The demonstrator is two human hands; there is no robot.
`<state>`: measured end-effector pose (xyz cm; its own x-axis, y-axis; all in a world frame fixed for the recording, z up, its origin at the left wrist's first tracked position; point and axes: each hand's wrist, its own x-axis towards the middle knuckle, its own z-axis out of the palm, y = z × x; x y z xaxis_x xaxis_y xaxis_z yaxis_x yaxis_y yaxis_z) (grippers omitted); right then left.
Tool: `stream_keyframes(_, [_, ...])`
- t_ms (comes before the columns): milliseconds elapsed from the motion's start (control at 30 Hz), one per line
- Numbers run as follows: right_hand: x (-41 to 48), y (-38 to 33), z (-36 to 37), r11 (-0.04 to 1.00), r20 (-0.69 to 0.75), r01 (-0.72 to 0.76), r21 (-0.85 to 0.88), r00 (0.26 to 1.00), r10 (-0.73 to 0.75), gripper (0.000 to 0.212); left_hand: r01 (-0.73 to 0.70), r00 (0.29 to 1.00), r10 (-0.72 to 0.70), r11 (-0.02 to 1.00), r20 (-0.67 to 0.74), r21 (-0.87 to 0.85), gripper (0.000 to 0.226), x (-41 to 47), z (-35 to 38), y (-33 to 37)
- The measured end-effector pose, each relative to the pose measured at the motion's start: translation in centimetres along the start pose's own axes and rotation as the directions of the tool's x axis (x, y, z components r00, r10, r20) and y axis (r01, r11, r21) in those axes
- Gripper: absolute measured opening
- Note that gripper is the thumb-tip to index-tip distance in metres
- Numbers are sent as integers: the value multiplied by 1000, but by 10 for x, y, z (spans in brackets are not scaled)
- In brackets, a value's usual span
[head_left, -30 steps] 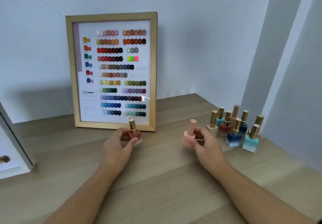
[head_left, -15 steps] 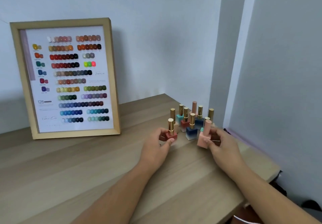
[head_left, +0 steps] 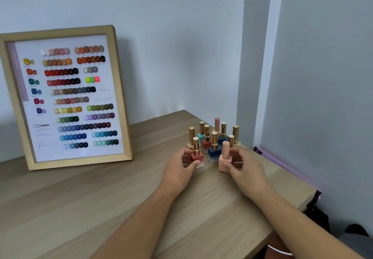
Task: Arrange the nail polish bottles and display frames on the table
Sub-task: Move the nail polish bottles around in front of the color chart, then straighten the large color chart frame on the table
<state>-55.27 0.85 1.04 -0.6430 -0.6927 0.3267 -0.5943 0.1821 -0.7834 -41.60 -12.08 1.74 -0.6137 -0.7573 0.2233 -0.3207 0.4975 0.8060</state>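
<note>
At the table's [head_left: 101, 208] far right corner, a person holds two nail polish bottles upright, one in each hand, at the front of a standing cluster [head_left: 214, 137] of bottles. The left hand [head_left: 179, 170] pinches the red bottle [head_left: 196, 154] by its square base, thumb in front and fingers behind; the right hand [head_left: 245, 168] grips the pink bottle [head_left: 224, 159] the same way from its right side. Both bottles stand with caps straight up, just in front of the cluster and near each other. Whether their bases already touch the wood is hard to tell from here. Both forearms reach forward and slightly inward. The cluster lies directly ahead of both hands, the right hand nearer its edge. The framed colour chart [head_left: 66, 97] leans against the wall, well apart to the left.
</note>
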Motion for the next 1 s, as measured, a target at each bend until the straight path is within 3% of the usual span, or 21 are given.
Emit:
stream_keyframes(167, [-12, -7, -6, 994, -195, 73, 78, 979, -56, 32, -11, 997, 8, 999, -77, -42, 24, -12, -15, -10])
stream_keyframes(267, [-22, -17, -3, 979, -233, 193, 64, 957, -174, 28, -27, 987, 19, 998, -160, -52, 23, -22, -34, -23])
stream_keyframes(467, [-16, -62, 44, 934, -84, 345, 92, 937, -338, 28, 7, 941, -15, 1000, -338, -25, 21, -32, -102, -65])
stream_keyframes(567, [-4, -80, 87, 929, 55, 340, 146, 935, -351, 33, 82, 900, -68, 997, -431, 15, 24, -35, -143, -92])
stream_keyframes(700, [16, -101, 154, 940, 131, 265, 214, 946, -296, 44, 195, 828, -136, 979, -544, 52, 39, -46, -196, -133])
stream_keyframes(867, [41, -128, 215, 936, 150, 226, 269, 951, -272, 51, 233, 755, -149, 971, -639, 48, 54, -48, -244, -172])
stream_keyframes(1000, [58, -137, 237, 923, 52, 220, 315, 967, -249, 50, 250, 675, -181, 968, -715, -10, 61, -32, -270, -195])
